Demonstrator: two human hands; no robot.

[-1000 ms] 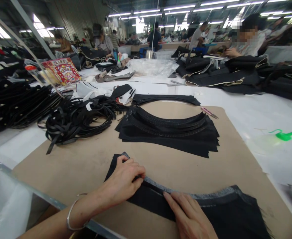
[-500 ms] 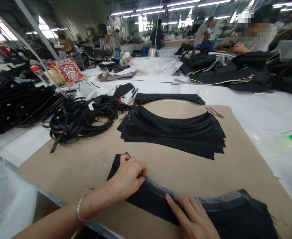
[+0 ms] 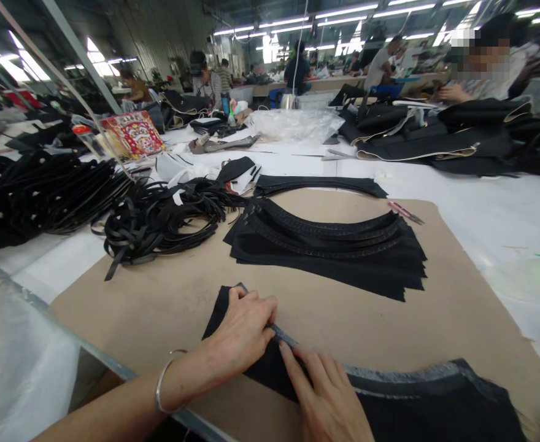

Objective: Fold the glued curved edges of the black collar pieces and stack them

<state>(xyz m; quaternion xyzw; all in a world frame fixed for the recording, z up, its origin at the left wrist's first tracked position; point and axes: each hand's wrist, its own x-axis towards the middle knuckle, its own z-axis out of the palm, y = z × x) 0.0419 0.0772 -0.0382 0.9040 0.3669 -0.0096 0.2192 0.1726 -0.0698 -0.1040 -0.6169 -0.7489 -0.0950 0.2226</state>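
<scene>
A curved black fabric piece (image 3: pixel 403 405) lies at the front of the brown board, with a greyish strip along its upper, inward-curving edge. My left hand (image 3: pixel 242 328), a silver bangle on its wrist, has its fingers curled and pinched on that edge near the piece's left end. Just to the right, my right hand (image 3: pixel 325 387) rests on the fabric with fingers stretched out, fingertips at the strip. Both hands cover part of the edge. Beyond them is a stack of similar black pieces (image 3: pixel 320 252), their curved edges marked with stitch-like lines.
Coiled black straps (image 3: pixel 159 227) lie left of the stack, pink-handled snips (image 3: pixel 405 212) to its right. More black pieces (image 3: pixel 320 184) lie behind. Piled black parts (image 3: pixel 44 193) fill the far left. A metal table edge (image 3: pixel 113 362) runs front left. Other people work in the background.
My right hand has slid left along the curved edge, closer to my left hand. The left hand keeps its hold on the fabric. The whole view has shifted slightly.
</scene>
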